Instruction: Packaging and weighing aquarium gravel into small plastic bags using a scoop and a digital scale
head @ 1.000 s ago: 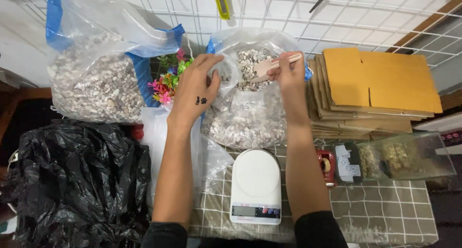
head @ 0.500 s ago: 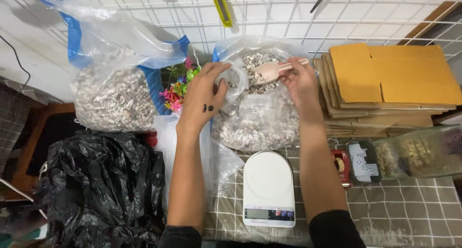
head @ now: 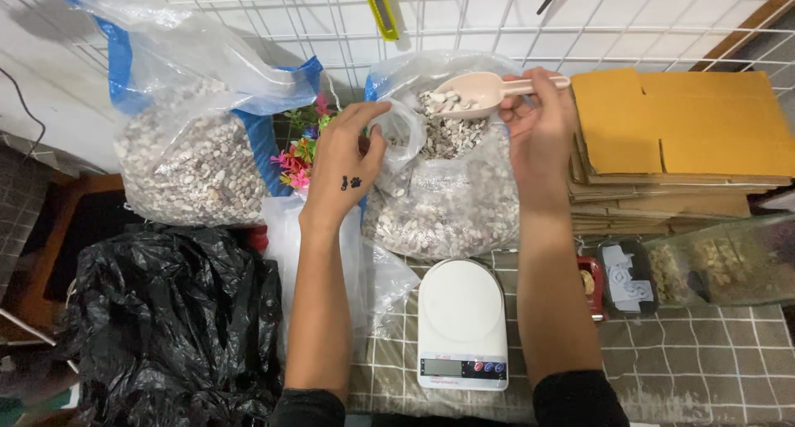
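While the right hand [head: 538,125] gripped the handle of a beige scoop [head: 480,91] loaded with pale pieces above the open clear bag [head: 447,195], the left hand [head: 348,166] pinched the bag's rim; a white scale [head: 461,319] sat on the desk [head: 704,369] just below.

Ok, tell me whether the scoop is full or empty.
Partly full. The beige scoop, held level by the right hand above the open clear bag, has pale chips lying in its bowl.
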